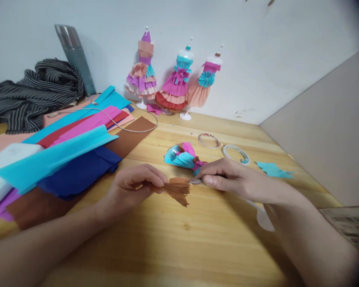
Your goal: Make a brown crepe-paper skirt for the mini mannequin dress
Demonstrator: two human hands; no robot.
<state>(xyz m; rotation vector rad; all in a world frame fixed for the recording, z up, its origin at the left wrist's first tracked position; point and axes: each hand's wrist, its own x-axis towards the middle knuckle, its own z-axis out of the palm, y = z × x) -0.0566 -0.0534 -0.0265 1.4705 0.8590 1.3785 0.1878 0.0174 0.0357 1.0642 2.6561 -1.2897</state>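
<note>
My left hand (137, 183) pinches a pleated piece of brown crepe paper (178, 189) by its gathered end, and the folds fan out to the right with a jagged lower edge. At the fan's upper right edge are the grey metal blades of scissors (196, 181), mostly hidden inside my closed right hand (236, 179). Just behind, a small dress form (179, 156) in blue and pink paper lies on its side. Its white base (265, 220) shows below my right wrist.
Three dress forms in paper dresses (175, 79) stand against the wall. Coloured paper sheets (60, 159), a looped cord (137, 130) and a striped cloth (42, 87) lie at left. Two tape rolls (236, 154) and a blue scrap (273, 169) lie at right.
</note>
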